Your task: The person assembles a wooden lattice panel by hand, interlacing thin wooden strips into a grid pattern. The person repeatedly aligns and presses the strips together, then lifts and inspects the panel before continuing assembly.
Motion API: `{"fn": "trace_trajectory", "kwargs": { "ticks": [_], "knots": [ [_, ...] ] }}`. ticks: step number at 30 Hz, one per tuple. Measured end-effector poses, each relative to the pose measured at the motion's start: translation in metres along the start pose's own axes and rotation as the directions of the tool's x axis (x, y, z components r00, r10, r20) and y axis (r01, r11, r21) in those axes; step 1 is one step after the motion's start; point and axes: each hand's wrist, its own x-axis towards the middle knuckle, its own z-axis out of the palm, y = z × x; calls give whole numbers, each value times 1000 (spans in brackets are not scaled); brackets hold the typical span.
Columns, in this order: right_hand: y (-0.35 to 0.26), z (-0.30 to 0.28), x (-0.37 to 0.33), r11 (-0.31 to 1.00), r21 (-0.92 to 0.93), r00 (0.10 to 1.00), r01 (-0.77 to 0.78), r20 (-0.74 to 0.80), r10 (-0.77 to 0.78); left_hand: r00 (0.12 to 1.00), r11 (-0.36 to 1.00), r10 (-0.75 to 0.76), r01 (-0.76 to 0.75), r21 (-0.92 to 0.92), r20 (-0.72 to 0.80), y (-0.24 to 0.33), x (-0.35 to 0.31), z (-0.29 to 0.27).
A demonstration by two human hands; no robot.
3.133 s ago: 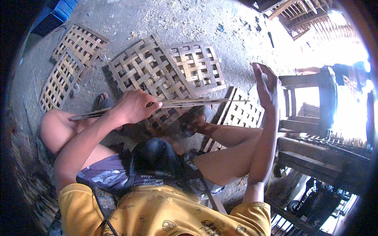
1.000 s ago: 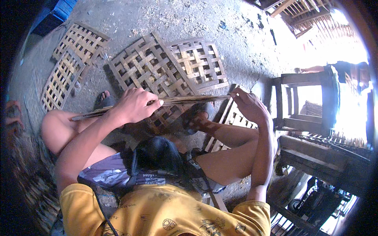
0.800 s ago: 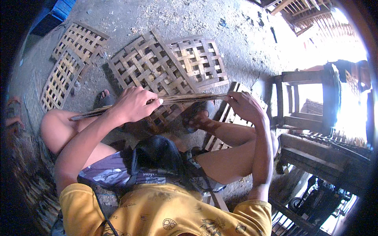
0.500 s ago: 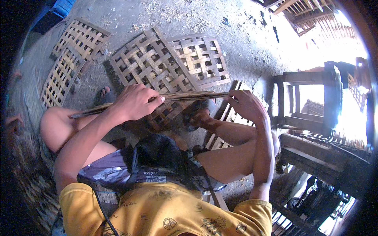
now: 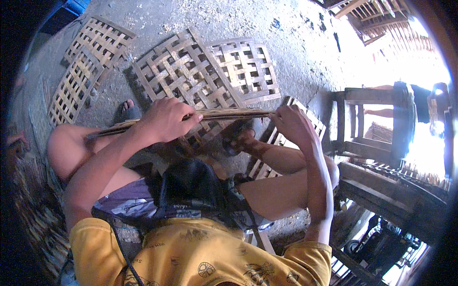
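Note:
A bundle of thin, brown bamboo-like strips (image 5: 234, 114) stretches across in front of me, above my legs. Around its middle my left hand (image 5: 167, 119) is closed, thumb and fingers pinching the strips. The bundle's left part runs under that wrist and over my left knee. At the right end, my right hand (image 5: 292, 123) is closed on the strips, fingers bent over them. Between the hands the strips lie nearly level and slightly spread. Just beyond them on the ground lies a woven slatted panel (image 5: 183, 71), partly hidden by my hands and the bundle.
Another woven panel (image 5: 245, 66) lies behind the first, with more lattice panels (image 5: 74, 86) at left. A slatted wooden piece (image 5: 305, 119) lies under my right hand. Wooden furniture (image 5: 362, 95) stands at right, where another person's arm (image 5: 380, 112) shows. A blue container (image 5: 62, 16) is far left.
My right hand has shifted slightly left along the strips, and the bundle between my hands looks a little more spread. At far right, another person's arm has come into view.

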Motion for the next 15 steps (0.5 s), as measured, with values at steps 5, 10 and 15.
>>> {"fn": "trace_trajectory", "kwargs": {
  "ticks": [5,10,15],
  "knots": [
    [15,16,11,983,5,981,-181,-65,181,1000,999,-13,13,-40,0,0,0,5],
    [13,17,19,979,-18,979,-204,-10,204,998,997,-67,68,-36,17,-5,-9,4],
    [129,1,-17,868,-164,828,-468,-426,366,998,995,-59,61,-76,23,-3,2,-5]
  ]
}}
